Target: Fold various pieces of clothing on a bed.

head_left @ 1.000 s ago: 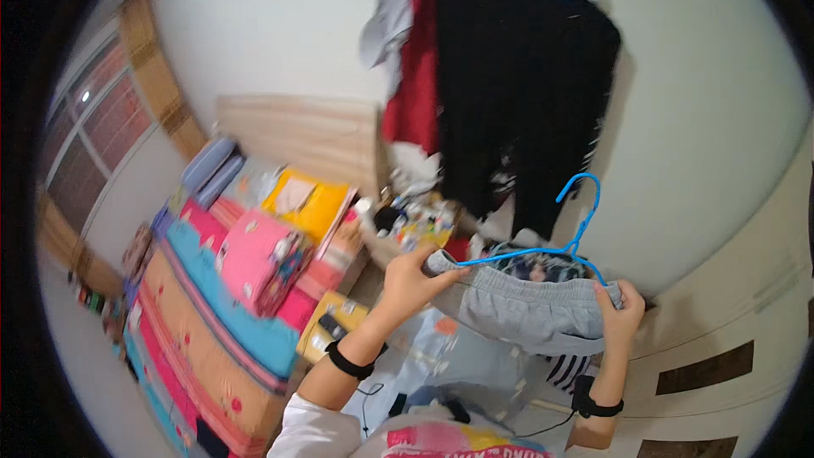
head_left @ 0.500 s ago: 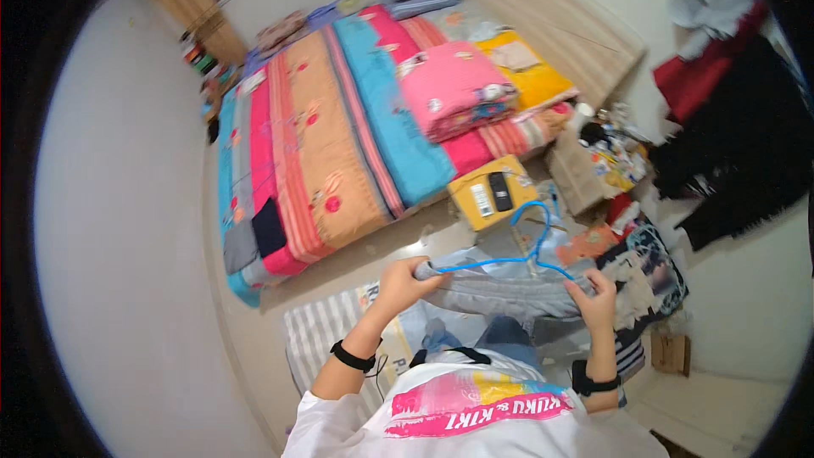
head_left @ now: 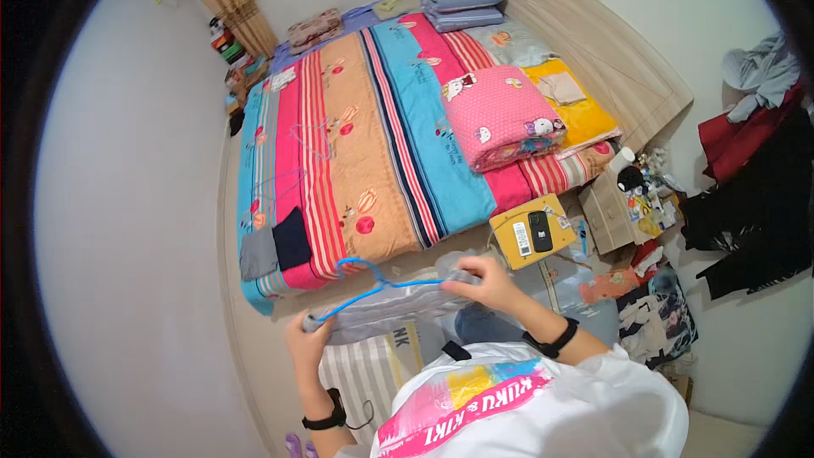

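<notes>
At far left, a folded grey cloth (head_left: 259, 254) and a dark folded cloth (head_left: 292, 239) lie on the bed's (head_left: 365, 178) near corner; you've turned that way from the wall, so they now sit just beyond your hands. Your left hand (head_left: 305, 341) is closed on one upper corner of the grey garment (head_left: 394, 309), which hangs between your hands, in front of the bed, with the blue hanger (head_left: 384, 280) along its top edge. Your right hand (head_left: 490, 286) pinches the opposite corner. Garment and hanger have swung left with you, still held together, well apart now from the yellow box (head_left: 509, 237) and the black clothing (head_left: 755, 203) at far right.
</notes>
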`<state>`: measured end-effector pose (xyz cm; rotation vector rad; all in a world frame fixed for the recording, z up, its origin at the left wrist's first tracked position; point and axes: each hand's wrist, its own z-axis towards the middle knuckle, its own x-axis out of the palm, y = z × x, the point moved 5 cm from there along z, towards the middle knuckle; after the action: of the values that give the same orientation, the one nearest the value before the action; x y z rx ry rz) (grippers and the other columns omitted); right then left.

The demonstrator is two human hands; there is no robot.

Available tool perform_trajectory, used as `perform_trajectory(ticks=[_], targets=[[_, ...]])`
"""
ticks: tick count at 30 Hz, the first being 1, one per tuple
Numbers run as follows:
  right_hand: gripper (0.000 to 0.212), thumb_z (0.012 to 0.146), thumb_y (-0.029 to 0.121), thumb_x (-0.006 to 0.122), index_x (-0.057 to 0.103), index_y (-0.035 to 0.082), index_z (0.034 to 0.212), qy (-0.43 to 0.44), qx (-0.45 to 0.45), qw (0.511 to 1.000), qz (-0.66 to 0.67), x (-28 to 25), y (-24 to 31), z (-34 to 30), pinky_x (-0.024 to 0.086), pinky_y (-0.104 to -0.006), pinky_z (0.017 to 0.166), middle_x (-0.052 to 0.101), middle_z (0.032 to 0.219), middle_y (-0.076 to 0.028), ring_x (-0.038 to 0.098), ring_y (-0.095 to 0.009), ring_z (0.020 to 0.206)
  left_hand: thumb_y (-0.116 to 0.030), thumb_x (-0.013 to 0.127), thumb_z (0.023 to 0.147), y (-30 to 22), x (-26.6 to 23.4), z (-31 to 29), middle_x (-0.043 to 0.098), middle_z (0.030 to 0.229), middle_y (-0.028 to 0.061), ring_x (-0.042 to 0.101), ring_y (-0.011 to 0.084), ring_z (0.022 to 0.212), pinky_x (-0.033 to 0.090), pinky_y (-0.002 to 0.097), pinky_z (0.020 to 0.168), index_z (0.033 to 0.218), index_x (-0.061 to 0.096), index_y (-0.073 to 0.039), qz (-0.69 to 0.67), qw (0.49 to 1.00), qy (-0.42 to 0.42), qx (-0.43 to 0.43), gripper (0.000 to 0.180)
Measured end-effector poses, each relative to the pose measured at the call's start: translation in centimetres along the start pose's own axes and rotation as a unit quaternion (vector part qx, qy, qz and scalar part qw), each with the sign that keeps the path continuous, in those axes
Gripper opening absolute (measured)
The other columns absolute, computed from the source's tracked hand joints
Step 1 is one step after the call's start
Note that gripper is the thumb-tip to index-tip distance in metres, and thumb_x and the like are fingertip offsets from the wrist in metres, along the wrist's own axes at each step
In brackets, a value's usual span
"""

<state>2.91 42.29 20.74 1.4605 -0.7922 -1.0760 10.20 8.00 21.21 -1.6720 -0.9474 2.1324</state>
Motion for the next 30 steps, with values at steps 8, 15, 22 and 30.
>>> perform_trajectory(ticks=[8,15,22,30], targets=[[0.041,0.071,0.043,0.075,0.063,0.004,0.074,0.088,-0.028,0.995,-0.046,1.3,0.5,15.9,0.034,-0.0275,0.05,0.052,0.056,-0.004,0.046,-0.01,0.054,-0.021,0.078,0.069,2.1,-1.2,4.0,0.04,0.054,-0.0019,0.037,0.0094,0.055,0.033,0.029,0.049,0.061,0.048,-0.002,-0.042,0.982,-0.129,-0.134,0.037],[0.035,0.073,0.035,0.075,0.062,0.003,0.075,0.195,-0.147,0.961,-0.131,12.2,9.1,21.0,0.035,-0.0283,0.051,0.05,0.057,-0.004,0.045,-0.011,0.054,-0.027,0.075,0.077,9.6,-7.4,2.8,0.033,0.056,-0.006,0.031,0.0062,0.054,0.024,0.0265,0.047,0.055,0.036,-0.008,-0.043,0.966,-0.171,-0.191,0.049],[0.032,0.079,0.035,0.069,0.062,0.004,0.085,0.372,-0.19,0.907,-0.045,21.5,12.9,26.6,0.039,-0.0256,0.057,0.057,0.068,-0.004,0.051,-0.009,0.063,-0.029,0.075,0.077,11.8,-12.2,-1.5,0.04,0.059,-0.0013,0.036,0.0078,0.058,0.031,0.0254,0.052,0.063,0.043,-0.002,-0.086,0.932,-0.22,-0.274,0.044],[0.031,0.079,0.033,0.071,0.06,0.005,0.087,0.633,-0.202,0.744,-0.073,42.5,10.3,28.2,0.04,-0.0252,0.061,0.054,0.07,0.0,0.049,-0.007,0.069,-0.02,0.072,0.078,18.4,-11.8,-11.3,0.034,0.056,-0.0019,0.03,0.008,0.055,0.025,0.0261,0.047,0.062,0.039,-0.003,-0.049,0.817,-0.429,-0.383,0.041]])
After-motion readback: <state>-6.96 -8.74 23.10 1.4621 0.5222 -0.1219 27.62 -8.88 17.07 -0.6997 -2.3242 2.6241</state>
